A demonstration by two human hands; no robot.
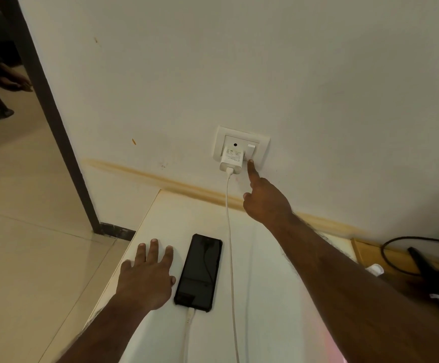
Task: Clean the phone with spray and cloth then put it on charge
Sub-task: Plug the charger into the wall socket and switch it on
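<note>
A person's left hand (147,277) lies flat with fingers spread on the white counter (265,258), apparently for support, just left of the phone (198,272), which lies face up with its cable (230,231) plugged in. Farther off, the right hand (264,199) points its forefinger, other fingers curled, at the wall switch (250,150) beside the charger (231,159), likely turning power on.

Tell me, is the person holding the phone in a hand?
No, the phone lies flat on the white table beside the left hand, while the right hand points at the wall switch.
</note>
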